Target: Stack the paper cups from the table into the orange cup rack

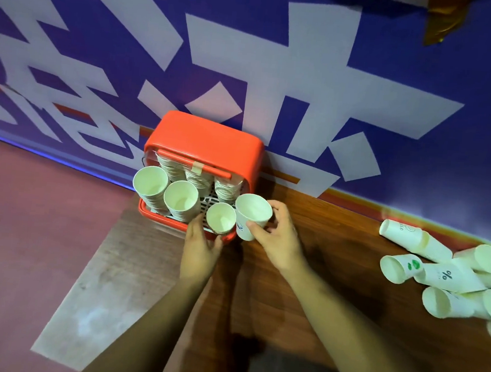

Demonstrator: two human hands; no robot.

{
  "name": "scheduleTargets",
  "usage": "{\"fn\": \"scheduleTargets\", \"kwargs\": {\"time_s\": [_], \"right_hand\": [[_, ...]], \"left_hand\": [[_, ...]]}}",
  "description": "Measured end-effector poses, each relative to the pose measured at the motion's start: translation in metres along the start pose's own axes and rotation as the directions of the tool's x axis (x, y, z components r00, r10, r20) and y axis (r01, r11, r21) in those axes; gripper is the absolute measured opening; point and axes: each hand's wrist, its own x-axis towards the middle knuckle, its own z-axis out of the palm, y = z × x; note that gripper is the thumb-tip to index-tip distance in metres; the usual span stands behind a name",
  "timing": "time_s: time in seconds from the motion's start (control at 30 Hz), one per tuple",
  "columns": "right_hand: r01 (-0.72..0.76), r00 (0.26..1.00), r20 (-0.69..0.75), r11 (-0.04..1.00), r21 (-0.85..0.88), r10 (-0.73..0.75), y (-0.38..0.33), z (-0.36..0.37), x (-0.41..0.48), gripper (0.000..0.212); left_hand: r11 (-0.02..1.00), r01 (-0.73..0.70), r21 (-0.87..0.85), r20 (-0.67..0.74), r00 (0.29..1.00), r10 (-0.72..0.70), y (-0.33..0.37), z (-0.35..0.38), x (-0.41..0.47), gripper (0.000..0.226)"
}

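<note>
Forearms reach in from below toward the rack (204, 135), which sits at the table's (336, 251) left end against the wall. Tall stacks (150, 182) fill its left side. The left hand (201, 247) lies at the rack's front edge beside the short stack (221, 219), thumb up along it; from this angle I can't tell whether it grips or only steadies. Just right of that stack, the right hand (278, 241) holds one cup (250, 215) upright, mouth up, thumb on the near wall and fingers behind.

Thin paper like this looks very light and easily crushed, so I'd keep the hold gentle and high, near the rolled rim where it is stiffest. Nested cups tend to bind, so it should drop in straight. Loose cups (437, 274) lie on their sides far right, well apart.
</note>
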Motion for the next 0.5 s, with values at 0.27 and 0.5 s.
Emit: {"fn": "scheduleTargets", "kwargs": {"time_s": [0.27,0.5], "right_hand": [[0.059,0.985,0.159,0.995,0.078,-0.071,0.001,0.04,0.01,0.057],[0.067,0.975,0.21,0.998,0.01,-0.068,0.009,0.054,0.02,0.063]], "left_hand": [[0.924,-0.052,-0.379,0.048,0.996,0.076,0.015,-0.035,0.003,0.045],[0.941,0.001,-0.339,0.065,0.998,0.023,0.004,-0.031,0.021,0.05]]}}
